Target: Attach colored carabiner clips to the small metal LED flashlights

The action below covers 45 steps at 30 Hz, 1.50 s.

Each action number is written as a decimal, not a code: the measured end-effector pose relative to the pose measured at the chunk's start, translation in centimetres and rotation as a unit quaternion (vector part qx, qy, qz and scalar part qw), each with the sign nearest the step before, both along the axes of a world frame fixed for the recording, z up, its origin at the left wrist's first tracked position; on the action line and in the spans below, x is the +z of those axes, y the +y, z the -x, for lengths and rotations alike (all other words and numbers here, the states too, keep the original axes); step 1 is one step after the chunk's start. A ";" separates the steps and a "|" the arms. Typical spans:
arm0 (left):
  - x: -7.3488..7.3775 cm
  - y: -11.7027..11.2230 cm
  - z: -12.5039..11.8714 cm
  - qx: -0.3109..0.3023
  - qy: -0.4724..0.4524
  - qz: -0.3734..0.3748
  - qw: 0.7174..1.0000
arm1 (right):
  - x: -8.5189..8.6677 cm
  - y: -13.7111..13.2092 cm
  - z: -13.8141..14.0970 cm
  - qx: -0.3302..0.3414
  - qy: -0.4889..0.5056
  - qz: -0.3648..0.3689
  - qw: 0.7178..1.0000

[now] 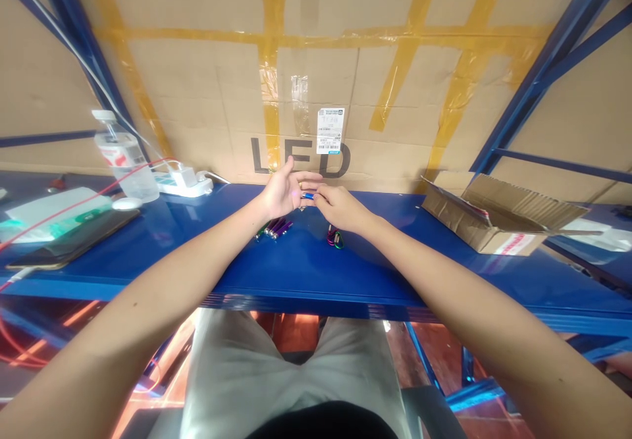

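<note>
In the head view my right hand (340, 206) is closed, its fingertips pinching a small blue metal flashlight (308, 196). The flashlight lies across toward my left palm, where a pinkish-purple spot of light shows. My left hand (284, 190) is open, palm up and fingers stretched toward the right hand; whether it touches the flashlight I cannot tell. Below the left hand, several slim purple and green metal tubes (279, 228) lie side by side on the blue table (296, 264). Under my right hand lies a small bunch of pink and green cord loops (334, 238).
An open cardboard box (494, 218) stands at the right. On the left are a water bottle (126, 156), a white power strip (185, 185), a tissue pack (54, 215) and a dark tablet-like slab (74, 248). A large taped carton (222, 110) walls off the back.
</note>
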State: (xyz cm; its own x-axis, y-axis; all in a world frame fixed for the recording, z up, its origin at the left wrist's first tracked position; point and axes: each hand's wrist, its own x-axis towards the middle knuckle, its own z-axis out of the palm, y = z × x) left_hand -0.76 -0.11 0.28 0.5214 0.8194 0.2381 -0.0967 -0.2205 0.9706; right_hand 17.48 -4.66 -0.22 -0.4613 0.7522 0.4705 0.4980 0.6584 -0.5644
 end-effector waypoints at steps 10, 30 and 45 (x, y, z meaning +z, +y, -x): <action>-0.2 0.4 0.4 0.003 -0.007 0.005 1.000 | 0.1 0.0 0.1 -0.004 0.000 -0.015 1.000; -0.8 1.6 0.5 -0.089 -0.149 0.134 0.976 | 0.0 -0.1 0.0 -0.032 -0.054 -0.035 0.997; -0.7 1.6 0.5 -0.103 -0.150 0.136 0.974 | -0.1 0.1 0.0 -0.021 -0.035 -0.045 0.998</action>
State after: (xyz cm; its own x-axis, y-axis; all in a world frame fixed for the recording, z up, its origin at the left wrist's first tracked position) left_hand -1.25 1.53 -0.47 0.6213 0.7594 0.1933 -0.3996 0.0948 0.9118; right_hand 17.47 -4.60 -0.34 -0.4641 0.7278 0.5049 0.5627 0.6825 -0.4665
